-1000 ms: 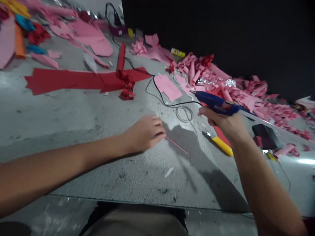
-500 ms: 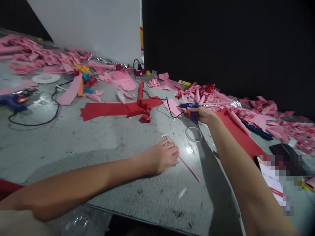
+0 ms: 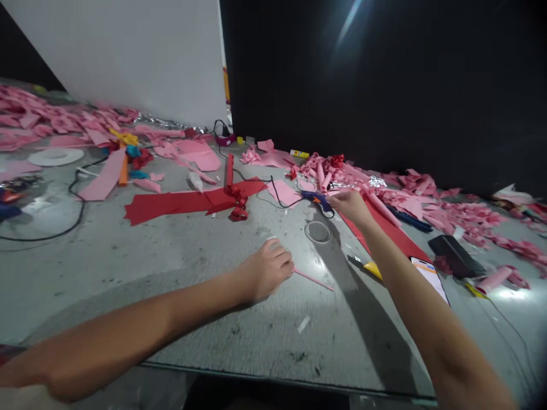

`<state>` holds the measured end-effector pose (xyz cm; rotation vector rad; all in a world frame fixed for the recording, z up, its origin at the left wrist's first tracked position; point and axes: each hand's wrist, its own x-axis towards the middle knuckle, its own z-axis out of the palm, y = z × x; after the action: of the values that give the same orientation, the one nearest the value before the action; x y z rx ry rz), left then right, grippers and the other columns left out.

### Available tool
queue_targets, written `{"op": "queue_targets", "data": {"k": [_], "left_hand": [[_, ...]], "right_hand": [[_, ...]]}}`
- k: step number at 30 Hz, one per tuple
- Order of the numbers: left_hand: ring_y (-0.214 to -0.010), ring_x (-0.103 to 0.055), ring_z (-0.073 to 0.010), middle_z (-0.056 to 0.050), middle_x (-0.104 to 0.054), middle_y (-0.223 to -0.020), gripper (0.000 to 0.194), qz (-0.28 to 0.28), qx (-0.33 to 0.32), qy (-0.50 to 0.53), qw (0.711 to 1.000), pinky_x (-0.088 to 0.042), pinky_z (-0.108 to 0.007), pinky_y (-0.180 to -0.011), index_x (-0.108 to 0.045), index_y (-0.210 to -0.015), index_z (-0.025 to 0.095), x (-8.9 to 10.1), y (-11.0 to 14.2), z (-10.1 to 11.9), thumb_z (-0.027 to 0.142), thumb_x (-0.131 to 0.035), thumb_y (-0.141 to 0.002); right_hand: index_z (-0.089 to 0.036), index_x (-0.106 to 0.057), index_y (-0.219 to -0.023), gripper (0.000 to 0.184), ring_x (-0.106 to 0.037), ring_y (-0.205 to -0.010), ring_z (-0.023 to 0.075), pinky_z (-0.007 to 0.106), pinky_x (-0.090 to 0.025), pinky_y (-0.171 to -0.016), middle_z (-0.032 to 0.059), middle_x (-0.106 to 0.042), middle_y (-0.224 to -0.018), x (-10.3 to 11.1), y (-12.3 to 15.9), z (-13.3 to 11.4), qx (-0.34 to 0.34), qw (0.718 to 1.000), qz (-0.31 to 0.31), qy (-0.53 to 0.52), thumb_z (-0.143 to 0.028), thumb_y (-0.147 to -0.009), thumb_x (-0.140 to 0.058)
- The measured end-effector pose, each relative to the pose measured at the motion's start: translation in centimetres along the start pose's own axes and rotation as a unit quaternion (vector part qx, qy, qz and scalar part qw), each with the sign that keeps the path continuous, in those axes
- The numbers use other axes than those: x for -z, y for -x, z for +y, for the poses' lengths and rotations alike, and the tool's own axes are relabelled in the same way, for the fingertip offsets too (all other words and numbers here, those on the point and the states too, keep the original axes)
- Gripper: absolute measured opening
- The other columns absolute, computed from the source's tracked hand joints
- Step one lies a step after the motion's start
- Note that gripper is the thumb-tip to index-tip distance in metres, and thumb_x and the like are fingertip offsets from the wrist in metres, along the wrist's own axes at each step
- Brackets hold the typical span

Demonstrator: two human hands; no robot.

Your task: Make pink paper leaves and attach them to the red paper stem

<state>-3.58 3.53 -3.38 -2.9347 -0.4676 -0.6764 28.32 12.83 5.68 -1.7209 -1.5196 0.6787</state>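
My left hand (image 3: 273,269) is closed over a thin pink paper stick (image 3: 315,279) low on the table. One end of the stick sticks out to the right, and a small white tip shows above my fingers. Further back, my right hand (image 3: 351,206) has its fingertips closed at the rear of a blue hot glue gun (image 3: 314,197) with an orange trigger. The gun's nozzle points left, and its cord trails off behind. A clear ring (image 3: 317,232) lies just in front of the gun.
Red paper strips (image 3: 171,206) lie at the left middle, and crumpled pink paper (image 3: 410,193) heaps along the dark wall. Near my right forearm are a yellow cutter knife (image 3: 372,269), a phone (image 3: 431,278) and a black case (image 3: 455,256). Another blue glue gun (image 3: 9,210) sits far left.
The view has swung right, uncovering the cutter knife. My right hand has shifted to the glue gun's rear, and the gun tilts more. My left hand stays on the pink stick.
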Motion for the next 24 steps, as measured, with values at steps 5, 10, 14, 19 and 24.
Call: {"op": "queue_targets", "data": {"k": [5,10,14,19,24], "left_hand": [[-0.093,-0.066,-0.0251,-0.008,-0.074,-0.094,0.022,0.012,-0.015,0.0,1.0,-0.044,-0.05,-0.102,-0.074,-0.1,0.016,-0.3,-0.3,-0.2,0.023,-0.056,-0.112],[-0.101,-0.067,-0.0264,-0.01,-0.076,-0.102,0.021,0.01,0.038,0.014,0.999,-0.04,-0.049,-0.103,-0.075,-0.104,0.016,0.7,-0.8,0.2,0.024,-0.057,-0.112],[-0.108,-0.067,-0.0265,-0.01,-0.079,-0.11,0.023,-0.013,0.073,0.064,0.995,-0.039,-0.046,-0.103,-0.076,-0.111,0.018,1.5,-1.2,0.4,0.037,-0.065,-0.11],[-0.104,-0.068,-0.0255,-0.008,-0.079,-0.1,0.022,-0.026,0.155,0.152,0.976,-0.041,-0.042,-0.099,-0.077,-0.099,0.017,2.5,-1.9,0.3,0.031,-0.062,-0.109],[-0.089,-0.068,-0.0215,-0.007,-0.078,-0.093,0.036,0.016,0.272,0.286,0.919,-0.049,-0.034,-0.083,-0.078,-0.098,0.015,3.2,-2.5,0.7,0.041,-0.057,-0.111]], "right_hand": [[-0.023,-0.088,-0.095,0.013,-0.077,-0.091,0.0283,0.037,-0.058,-0.084,0.0079,-0.086,-0.098,-1.9,10.4,-0.6,0.141,0.974,-0.157,0.086,-0.035,-0.089,-0.084],[-0.022,-0.086,-0.099,0.017,-0.077,-0.097,0.0292,0.036,-0.056,-0.083,0.0103,-0.081,-0.098,-5.1,16.6,0.8,0.241,0.919,-0.176,0.257,-0.02,-0.099,-0.069],[-0.023,-0.085,-0.092,0.028,-0.077,-0.086,0.0271,0.035,-0.053,-0.075,0.0091,-0.081,-0.093,-5.1,16.9,1.2,0.24,0.928,-0.123,0.256,-0.021,-0.104,-0.061],[-0.026,-0.087,-0.097,0.021,-0.075,-0.076,0.029,0.04,-0.055,-0.073,0.0079,-0.082,-0.084,-3.2,16.6,0.9,0.187,0.972,-0.11,0.086,-0.041,-0.099,-0.073],[-0.024,-0.087,-0.102,0.033,-0.067,-0.063,0.0216,0.036,-0.055,-0.061,0.0064,-0.08,-0.083,-2.3,16.6,-0.5,0.01,0.947,-0.119,-0.298,-0.048,-0.08,-0.095]]}}
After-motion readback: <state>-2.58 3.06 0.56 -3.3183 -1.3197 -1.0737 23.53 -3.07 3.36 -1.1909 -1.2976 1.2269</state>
